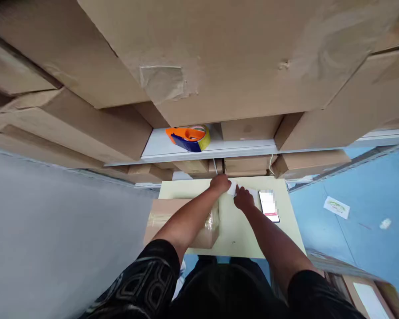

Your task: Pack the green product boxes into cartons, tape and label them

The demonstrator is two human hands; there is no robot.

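**Q:** Head view: what's held?
**A:** My left hand and right hand both pinch a white paper slip at the far edge of the desk, beside the phone.

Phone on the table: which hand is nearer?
Right. The right hand sits just left of the phone, not touching it; the left hand is farther left and further back.

Matt, scuffed brown cardboard on the stacked cartons, with a shiny patch of clear tape. Glossy orange plastic on the tape dispenser. Smooth, matt pale counter. Crinkled glossy film on the small carton. Thin white paper slip; glassy phone.
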